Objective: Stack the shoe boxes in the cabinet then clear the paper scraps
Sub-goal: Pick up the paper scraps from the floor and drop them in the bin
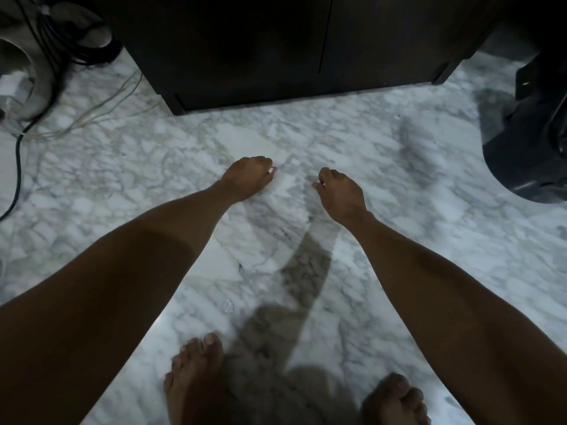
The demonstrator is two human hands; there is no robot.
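Picking white paper scraps [228, 306] off the marble floor [399, 240] before the closed cabinet [276, 41].
Your left hand [248, 177] and right hand [342, 191] each pinch something small and white; sweep low, gathering everything.

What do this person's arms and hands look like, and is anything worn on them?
Both arms are bare along their whole visible length: no sleeves, gloves, watch or bracelets show. The left hand and the right hand are bare too, and no rings can be made out. The picture is too dim and blurred to tell finer details such as marks. The feet below are also bare.
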